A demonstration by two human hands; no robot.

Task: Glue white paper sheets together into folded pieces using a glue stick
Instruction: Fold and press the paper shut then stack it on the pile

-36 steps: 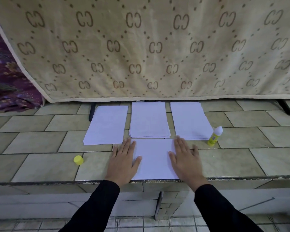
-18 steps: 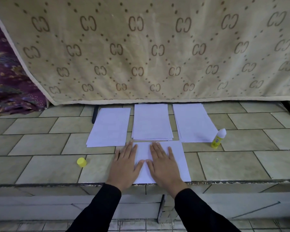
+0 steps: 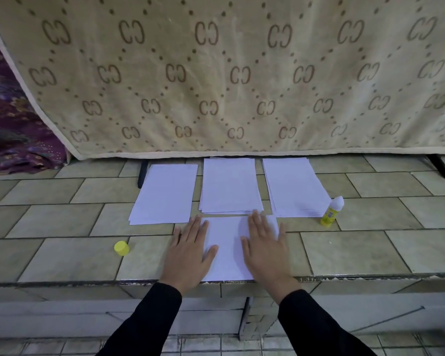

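White sheet pressed flat at the near edge

Both hands lie palm-down, fingers straight, on a white paper sheet (image 3: 228,249) at the tiled surface's (image 3: 62,253) near edge: left hand (image 3: 188,255) on its left side, right hand (image 3: 263,250) on its right, bare paper between. Three paper stacks (image 3: 230,186) sit just behind. A glue stick (image 3: 332,211) stands right of them; a yellow cap (image 3: 121,248) lies left, well apart.

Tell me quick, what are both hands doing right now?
Left hand: open, flat on the white paper sheet, holding nothing.
Right hand: open, flat on the same sheet, holding nothing.
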